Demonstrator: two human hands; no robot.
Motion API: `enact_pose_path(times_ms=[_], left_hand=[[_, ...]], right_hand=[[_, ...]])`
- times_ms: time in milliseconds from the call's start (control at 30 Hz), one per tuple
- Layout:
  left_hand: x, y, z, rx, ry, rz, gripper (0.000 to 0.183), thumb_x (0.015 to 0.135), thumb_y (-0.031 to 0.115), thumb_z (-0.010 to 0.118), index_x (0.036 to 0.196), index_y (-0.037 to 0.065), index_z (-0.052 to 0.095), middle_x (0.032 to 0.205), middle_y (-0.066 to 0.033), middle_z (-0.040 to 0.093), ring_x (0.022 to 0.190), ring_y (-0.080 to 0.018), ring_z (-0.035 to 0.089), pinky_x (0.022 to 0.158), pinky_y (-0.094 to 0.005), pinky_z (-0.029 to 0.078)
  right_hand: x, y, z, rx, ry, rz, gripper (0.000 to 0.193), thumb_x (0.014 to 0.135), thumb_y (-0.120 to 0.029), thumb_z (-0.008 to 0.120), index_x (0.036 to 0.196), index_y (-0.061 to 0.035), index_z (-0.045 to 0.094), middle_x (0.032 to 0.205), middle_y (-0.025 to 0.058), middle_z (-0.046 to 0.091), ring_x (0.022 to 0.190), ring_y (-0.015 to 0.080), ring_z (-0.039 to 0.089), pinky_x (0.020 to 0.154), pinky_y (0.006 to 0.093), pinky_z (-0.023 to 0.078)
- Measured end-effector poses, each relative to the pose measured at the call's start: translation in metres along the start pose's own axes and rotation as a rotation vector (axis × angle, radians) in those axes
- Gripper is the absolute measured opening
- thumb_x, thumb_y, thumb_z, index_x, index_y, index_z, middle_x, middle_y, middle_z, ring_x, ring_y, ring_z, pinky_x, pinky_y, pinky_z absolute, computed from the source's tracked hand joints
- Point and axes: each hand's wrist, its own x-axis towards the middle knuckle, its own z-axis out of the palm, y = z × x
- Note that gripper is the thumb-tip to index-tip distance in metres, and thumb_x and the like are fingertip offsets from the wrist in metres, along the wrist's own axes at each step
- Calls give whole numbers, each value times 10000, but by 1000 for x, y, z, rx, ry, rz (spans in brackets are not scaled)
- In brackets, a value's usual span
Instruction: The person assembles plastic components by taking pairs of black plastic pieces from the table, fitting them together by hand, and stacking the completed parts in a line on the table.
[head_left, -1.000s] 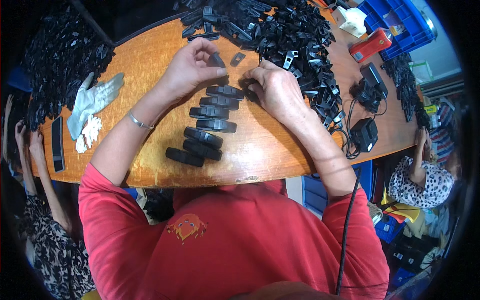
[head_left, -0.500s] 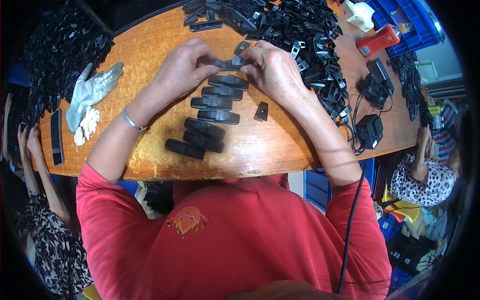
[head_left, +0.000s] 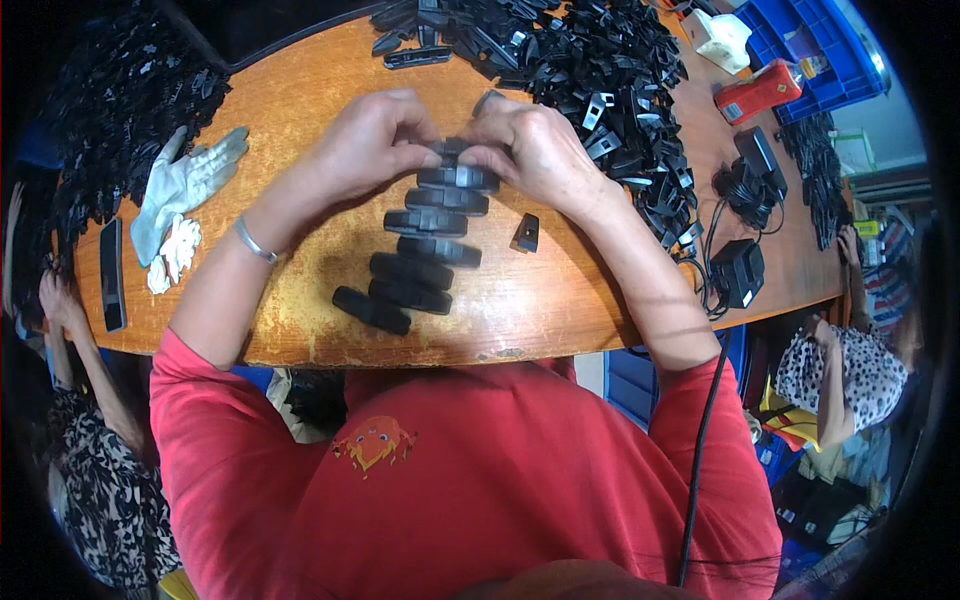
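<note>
Black plastic part point(head_left: 452, 150), one: pinched at its left end by the left hand point(head_left: 378, 140) and at its right by the right hand point(head_left: 530, 145), contact partly hidden. Located at the far end of a row of black pieces point(head_left: 426, 222) on the wooden table point(head_left: 300, 112). The row could be skewed if its farthest piece point(head_left: 458, 179) were bumped by either hand.

Both arms are bent, their forearms crossing the near edge of the worktop point(head_left: 530, 315) well apart and slanting inward toward the far edge. The left hand point(head_left: 393, 132) and right hand point(head_left: 533, 148) face each other, well in from the near edge, fingertips a little apart. On each, the fingers curl toward the thumb in a pinch, with the thumb nearer the near edge. The right hand's back faces up.
</note>
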Motion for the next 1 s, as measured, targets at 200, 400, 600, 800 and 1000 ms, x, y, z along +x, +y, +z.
enact_pose_path(times_ms=[200,400,600,800,1000], left_hand=[[31,-33,-13,278,223,69,295,891,93,822,1153,-21,748,1055,-131,717,985,-276,707,903,-385,565],[61,-35,0,640,376,126,203,880,123,825,975,-1,694,1004,-168,688,996,-378,667,863,-470,552],[39,-21,4,526,298,78,265,892,158,826,889,16,601,927,-149,659,917,-358,665,759,-455,519],[18,-4,11,443,209,153,147,918,133,780,955,28,685,1006,-139,679,966,-359,679,856,-469,554],[18,16,-6,369,36,113,113,959,118,730,1020,27,701,1059,-124,652,1008,-345,654,898,-448,554]], right_hand=[[8,5,-10,-174,145,74,200,917,-115,783,1113,-79,805,1057,108,744,913,321,754,805,417,619],[15,14,-5,-399,2,55,205,905,-86,761,1109,-73,768,1084,110,694,950,324,742,831,432,620],[5,9,-8,158,200,222,277,854,-76,824,1084,17,701,990,164,674,832,311,722,774,397,587],[-10,-1,-3,14,152,237,247,849,-120,844,1050,-31,734,955,140,717,869,328,738,781,421,597],[-8,-5,-8,-291,33,240,229,842,-142,840,1020,-20,765,1033,193,735,943,386,743,839,472,605]])
